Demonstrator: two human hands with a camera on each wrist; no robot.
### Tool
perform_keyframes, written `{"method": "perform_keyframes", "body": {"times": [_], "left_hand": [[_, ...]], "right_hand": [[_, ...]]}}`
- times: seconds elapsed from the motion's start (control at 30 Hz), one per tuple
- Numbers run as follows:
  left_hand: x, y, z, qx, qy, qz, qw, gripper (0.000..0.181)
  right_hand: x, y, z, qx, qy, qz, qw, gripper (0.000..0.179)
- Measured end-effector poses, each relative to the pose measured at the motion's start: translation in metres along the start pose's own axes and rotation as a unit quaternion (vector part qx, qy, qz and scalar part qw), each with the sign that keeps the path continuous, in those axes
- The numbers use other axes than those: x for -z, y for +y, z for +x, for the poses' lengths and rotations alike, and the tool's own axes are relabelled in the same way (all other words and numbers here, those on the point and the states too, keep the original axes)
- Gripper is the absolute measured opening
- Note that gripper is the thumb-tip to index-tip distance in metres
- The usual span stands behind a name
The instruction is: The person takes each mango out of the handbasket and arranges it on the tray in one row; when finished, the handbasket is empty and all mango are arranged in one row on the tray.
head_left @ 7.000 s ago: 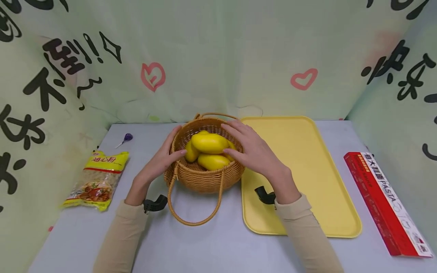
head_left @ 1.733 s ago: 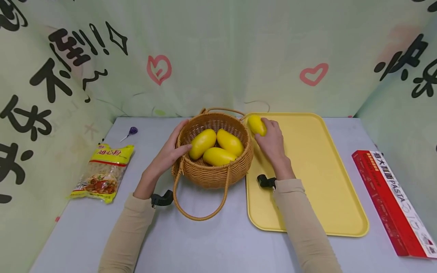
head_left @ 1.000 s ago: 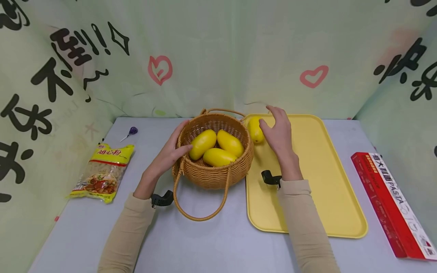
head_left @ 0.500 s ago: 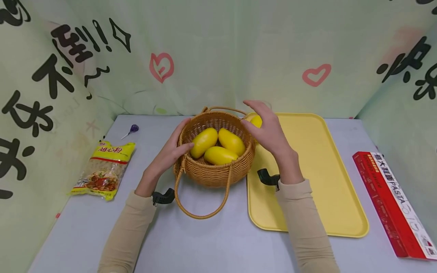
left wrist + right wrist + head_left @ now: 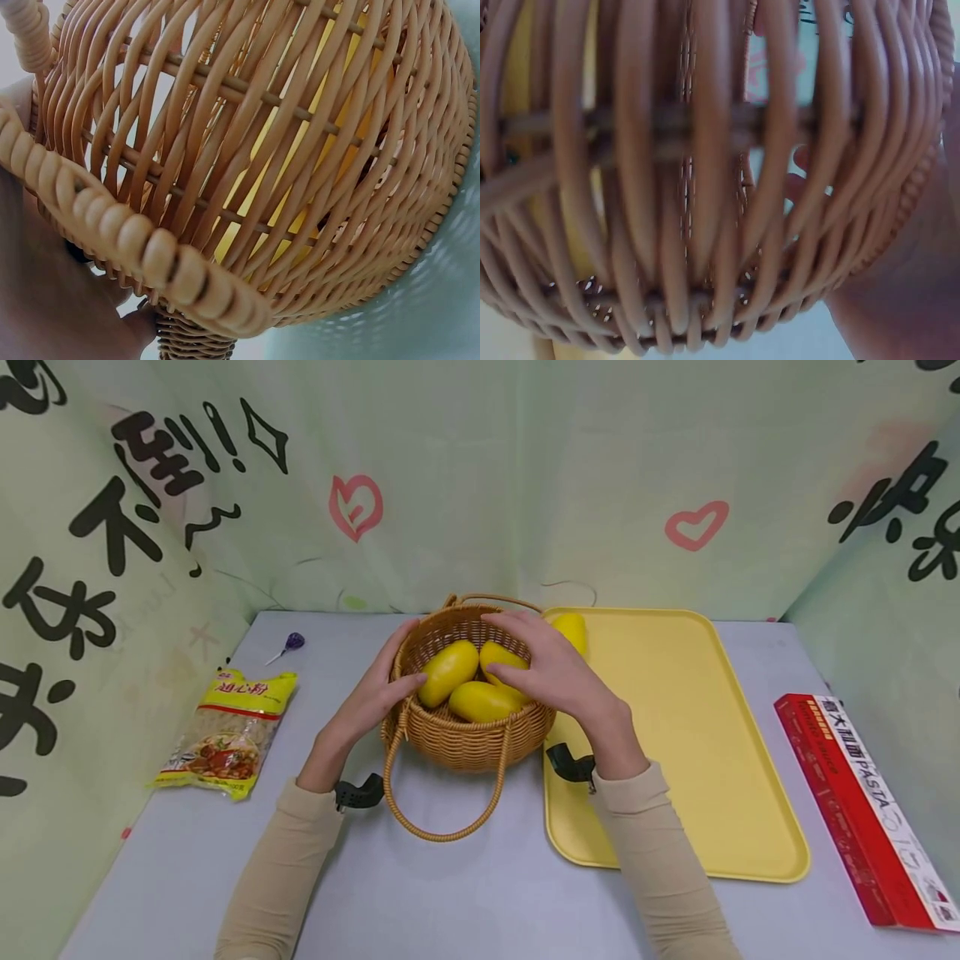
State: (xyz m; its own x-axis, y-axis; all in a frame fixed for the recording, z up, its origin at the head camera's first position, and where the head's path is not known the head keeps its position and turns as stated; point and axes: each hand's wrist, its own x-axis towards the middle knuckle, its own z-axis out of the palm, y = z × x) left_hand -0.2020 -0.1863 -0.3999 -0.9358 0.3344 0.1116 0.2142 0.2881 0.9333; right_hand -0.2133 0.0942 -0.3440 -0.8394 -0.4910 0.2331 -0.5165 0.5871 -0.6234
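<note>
A brown wicker basket (image 5: 450,745) stands mid-table with its front handle hanging down. Inside lie three yellow mangoes: one on the left (image 5: 448,673), one at the front (image 5: 480,702), and one at the right (image 5: 501,658), partly covered by my right hand. My left hand (image 5: 375,693) holds the basket's left rim, its thumb over the edge. My right hand (image 5: 551,664) reaches over the right rim with fingers spread, thumb close to the right mango; contact is unclear. Another mango (image 5: 573,631) lies on the yellow tray (image 5: 675,735). Basket weave fills both wrist views.
To the left lie a bag of dry noodles (image 5: 228,731) and a purple lollipop (image 5: 288,645). A long red pasta box (image 5: 862,810) lies at the far right. A printed cloth (image 5: 510,485) rises behind the table.
My right hand let go of a mango at the tray's back left corner, then moved left to the basket. My left hand stays on the rim.
</note>
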Motion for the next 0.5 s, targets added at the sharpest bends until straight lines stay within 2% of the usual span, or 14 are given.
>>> {"method": "perform_keyframes", "body": {"times": [0.27,0.4,0.5], "left_hand": [[-0.002,0.000,0.001,0.002,-0.001,-0.001,1.0000,0.076],[-0.001,0.000,0.000,0.004,0.002,0.000,1.0000,0.075],[0.000,-0.001,0.000,0.003,0.002,0.002,1.0000,0.075]], "right_hand": [[-0.005,-0.004,0.002,0.024,-0.038,0.007,0.9990,0.059],[-0.007,-0.009,0.004,0.007,-0.079,-0.067,0.9946,0.061],[-0.008,-0.013,0.008,-0.004,-0.111,-0.143,0.9834,0.063]]}}
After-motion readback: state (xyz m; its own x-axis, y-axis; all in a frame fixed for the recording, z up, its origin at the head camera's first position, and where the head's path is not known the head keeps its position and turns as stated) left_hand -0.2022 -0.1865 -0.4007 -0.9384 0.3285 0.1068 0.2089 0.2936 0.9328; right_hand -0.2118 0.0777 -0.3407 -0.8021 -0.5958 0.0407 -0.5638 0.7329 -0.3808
